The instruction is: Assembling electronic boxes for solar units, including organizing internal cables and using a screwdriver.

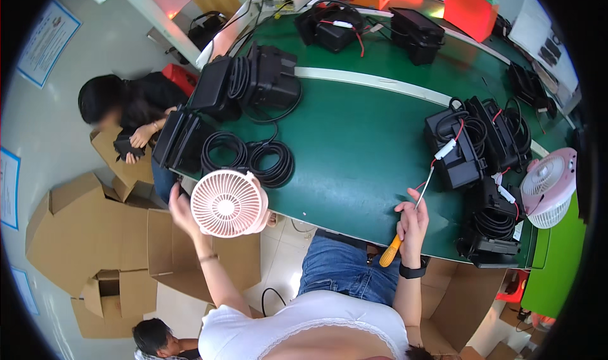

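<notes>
At far left a seated co-worker holds a small black part; nearer, a cardboard carton stands against the table side, presumably within arm's reach. The left hand is uncurled beside a pale pink fan at the table's near left edge; whether it touches the fan cannot be told, and no grip shows. Beyond lie coiled black cables, wound probably to prevent tangling. The green table is bare in the middle. To the right, the right hand is curled around a screwdriver, yellow handle toward the body, shaft pointing away, apparently held lightly. Farther right, black boxes crowd together, perhaps to save space, near a second pink fan.
</notes>
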`<action>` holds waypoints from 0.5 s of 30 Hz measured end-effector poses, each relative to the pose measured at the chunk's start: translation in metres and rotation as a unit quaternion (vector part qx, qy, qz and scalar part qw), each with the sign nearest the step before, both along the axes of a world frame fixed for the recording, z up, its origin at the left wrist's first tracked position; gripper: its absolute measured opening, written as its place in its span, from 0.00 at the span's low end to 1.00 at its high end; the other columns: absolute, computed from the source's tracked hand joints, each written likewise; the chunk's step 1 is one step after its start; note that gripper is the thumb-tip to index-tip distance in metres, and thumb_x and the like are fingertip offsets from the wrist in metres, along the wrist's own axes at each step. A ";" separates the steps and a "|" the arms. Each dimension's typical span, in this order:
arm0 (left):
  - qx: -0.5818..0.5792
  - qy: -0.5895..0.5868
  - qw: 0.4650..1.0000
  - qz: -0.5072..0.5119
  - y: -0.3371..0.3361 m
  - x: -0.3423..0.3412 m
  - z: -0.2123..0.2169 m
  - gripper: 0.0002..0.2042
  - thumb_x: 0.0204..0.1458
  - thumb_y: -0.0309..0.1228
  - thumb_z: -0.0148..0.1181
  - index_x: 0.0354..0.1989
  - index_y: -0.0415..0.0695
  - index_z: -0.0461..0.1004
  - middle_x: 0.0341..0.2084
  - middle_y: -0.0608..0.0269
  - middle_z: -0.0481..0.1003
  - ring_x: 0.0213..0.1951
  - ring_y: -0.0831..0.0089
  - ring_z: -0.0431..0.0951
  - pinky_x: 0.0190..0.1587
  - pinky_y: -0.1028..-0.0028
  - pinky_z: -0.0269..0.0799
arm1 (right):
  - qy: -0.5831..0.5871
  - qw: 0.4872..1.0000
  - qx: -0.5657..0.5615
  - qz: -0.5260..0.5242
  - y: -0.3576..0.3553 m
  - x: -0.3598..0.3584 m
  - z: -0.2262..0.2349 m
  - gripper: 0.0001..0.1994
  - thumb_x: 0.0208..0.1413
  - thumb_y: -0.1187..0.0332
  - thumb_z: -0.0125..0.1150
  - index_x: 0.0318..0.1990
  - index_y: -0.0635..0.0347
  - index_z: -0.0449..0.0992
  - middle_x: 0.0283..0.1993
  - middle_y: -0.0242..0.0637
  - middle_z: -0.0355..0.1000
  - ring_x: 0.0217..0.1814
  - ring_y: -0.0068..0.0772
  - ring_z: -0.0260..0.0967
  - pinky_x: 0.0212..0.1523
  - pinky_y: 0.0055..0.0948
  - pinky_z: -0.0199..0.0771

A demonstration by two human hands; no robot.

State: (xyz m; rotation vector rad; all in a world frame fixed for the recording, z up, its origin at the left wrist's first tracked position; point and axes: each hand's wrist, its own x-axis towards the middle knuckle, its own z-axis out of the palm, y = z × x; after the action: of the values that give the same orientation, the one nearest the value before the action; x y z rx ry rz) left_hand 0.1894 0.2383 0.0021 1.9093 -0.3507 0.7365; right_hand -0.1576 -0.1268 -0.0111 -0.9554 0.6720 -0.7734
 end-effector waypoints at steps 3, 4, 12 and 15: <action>-0.075 -0.122 0.969 0.201 -0.005 -0.068 0.035 0.12 0.65 0.27 0.49 0.51 0.33 0.68 0.44 0.52 0.73 0.44 0.64 0.76 0.53 0.69 0.73 | 0.019 0.999 -0.016 0.031 0.000 -0.001 -0.005 0.19 0.66 0.67 0.50 0.62 0.62 0.65 0.33 0.34 0.71 0.14 0.07 0.45 0.10 0.11 0.49; -0.102 -0.185 0.954 0.215 -0.026 -0.096 0.051 0.10 0.65 0.27 0.49 0.47 0.34 0.68 0.40 0.55 0.72 0.43 0.66 0.74 0.50 0.69 0.73 | 0.037 0.998 -0.030 0.044 0.002 0.002 0.000 0.19 0.67 0.67 0.49 0.62 0.63 0.65 0.33 0.35 0.72 0.14 0.08 0.46 0.10 0.11 0.51; -0.116 0.013 0.890 -0.440 -0.287 -0.185 0.064 0.18 0.50 0.16 0.58 0.51 0.39 0.69 0.49 0.52 0.72 0.50 0.60 0.74 0.56 0.65 0.69 | 0.059 0.990 -0.073 0.106 -0.003 -0.001 0.001 0.18 0.68 0.68 0.45 0.61 0.65 0.66 0.33 0.37 0.75 0.13 0.10 0.54 0.13 0.14 0.57; -0.224 0.148 0.833 -0.483 -0.404 -0.121 0.086 0.25 0.57 0.22 0.57 0.64 0.41 0.61 0.60 0.56 0.66 0.60 0.65 0.68 0.61 0.67 0.65 | 0.057 0.987 -0.086 0.124 -0.007 -0.011 0.005 0.17 0.68 0.69 0.44 0.61 0.65 0.66 0.33 0.38 0.75 0.12 0.11 0.55 0.14 0.14 0.59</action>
State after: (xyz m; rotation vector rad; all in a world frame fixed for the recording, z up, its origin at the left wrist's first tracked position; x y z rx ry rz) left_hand 0.0685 -0.1657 0.0882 1.1308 -0.7816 -0.1638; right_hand -0.1684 -0.1337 -0.0057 -1.2228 0.5765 -0.5651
